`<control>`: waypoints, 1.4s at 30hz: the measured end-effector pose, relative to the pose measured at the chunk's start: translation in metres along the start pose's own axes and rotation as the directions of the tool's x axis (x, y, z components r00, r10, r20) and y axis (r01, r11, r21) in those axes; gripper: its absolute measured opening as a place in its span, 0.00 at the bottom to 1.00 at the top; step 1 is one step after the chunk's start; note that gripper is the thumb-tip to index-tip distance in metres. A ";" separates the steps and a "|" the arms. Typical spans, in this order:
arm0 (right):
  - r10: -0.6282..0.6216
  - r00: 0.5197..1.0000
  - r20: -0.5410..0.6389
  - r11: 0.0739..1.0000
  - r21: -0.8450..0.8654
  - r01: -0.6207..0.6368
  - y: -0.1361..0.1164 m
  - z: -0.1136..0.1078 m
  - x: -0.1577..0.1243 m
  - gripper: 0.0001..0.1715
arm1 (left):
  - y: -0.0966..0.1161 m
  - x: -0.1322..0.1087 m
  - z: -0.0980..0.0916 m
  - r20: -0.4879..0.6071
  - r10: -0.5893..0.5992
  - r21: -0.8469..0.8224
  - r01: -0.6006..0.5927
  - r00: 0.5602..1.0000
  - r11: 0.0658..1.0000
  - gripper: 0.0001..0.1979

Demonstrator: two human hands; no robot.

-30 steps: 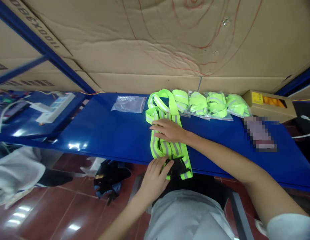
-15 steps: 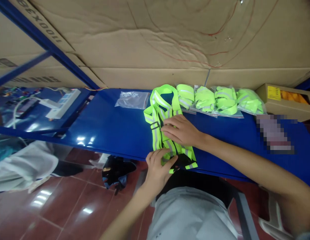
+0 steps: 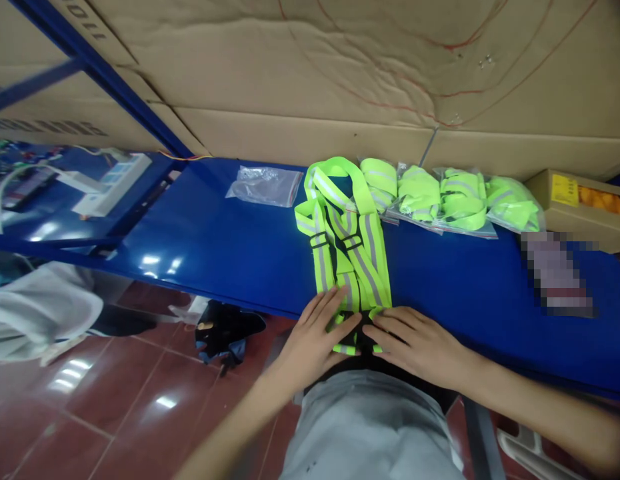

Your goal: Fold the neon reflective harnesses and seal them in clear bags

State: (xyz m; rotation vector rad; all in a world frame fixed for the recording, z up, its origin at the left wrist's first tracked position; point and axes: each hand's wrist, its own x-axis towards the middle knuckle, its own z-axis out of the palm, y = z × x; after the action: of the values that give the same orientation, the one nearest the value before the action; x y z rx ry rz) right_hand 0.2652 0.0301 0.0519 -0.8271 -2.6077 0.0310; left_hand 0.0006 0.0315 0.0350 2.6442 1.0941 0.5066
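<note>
A neon-yellow reflective vest [image 3: 375, 260], made of straps with grey stripes and black buckles, lies lengthwise on the blue table. Its lower end reaches the table's front edge, near my lap. My left hand [image 3: 320, 333] is on the left of that end, its fingers curled over the strap and the thumb opposite. On the right side, my right hand [image 3: 415, 340] has its fingers bent onto the vest's lower edge. Both sets of fingertips partly hide the black and yellow bands there.
Several bagged yellow vests [image 3: 463, 197] line the back, beside an open cardboard box [image 3: 563, 207]. An empty clear bag [image 3: 265, 187] lies left of the vest. A pixelated flat item [image 3: 560, 273] is at right. A power strip [image 3: 115, 183] sits on the neighbouring table.
My right hand has moved from the middle of the vest down to its lower right edge, uncovering the second buckle. My left hand stays at the lower left. The view has shifted slightly.
</note>
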 end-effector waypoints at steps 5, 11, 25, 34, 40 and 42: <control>0.008 0.998 0.068 0.996 -0.085 -0.002 -0.001 0.000 0.005 0.22 | -0.007 0.001 -0.008 0.032 0.047 0.083 -0.050 0.998 0.995 0.32; -0.052 0.998 0.044 0.984 -0.165 0.059 -0.007 0.003 0.000 0.23 | -0.009 -0.016 0.005 -0.203 -0.090 0.031 0.099 0.975 0.995 0.41; -0.087 0.996 0.029 0.989 -0.114 0.090 -0.004 -0.003 -0.017 0.22 | -0.024 0.016 -0.021 0.207 0.150 0.225 -0.196 0.967 0.954 0.52; -0.067 0.996 0.054 0.996 0.056 0.064 -0.002 -0.020 -0.035 0.19 | -0.035 0.082 -0.035 0.312 0.468 0.082 -0.514 0.827 0.854 0.40; -0.015 0.995 0.095 0.966 0.259 -0.010 0.008 -0.036 -0.032 0.19 | -0.023 0.107 -0.032 0.286 0.588 0.036 -0.622 0.756 0.782 0.45; 0.008 0.991 0.131 0.945 0.324 -0.050 0.013 -0.046 -0.027 0.20 | -0.020 0.113 -0.027 0.298 0.602 0.004 -0.632 0.741 0.775 0.44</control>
State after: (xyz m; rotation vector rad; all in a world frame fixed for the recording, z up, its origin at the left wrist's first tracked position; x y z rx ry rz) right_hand 0.3099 0.0215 0.0823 -0.7633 -2.6049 0.5272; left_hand 0.0518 0.1283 0.0781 3.0196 0.1259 0.1609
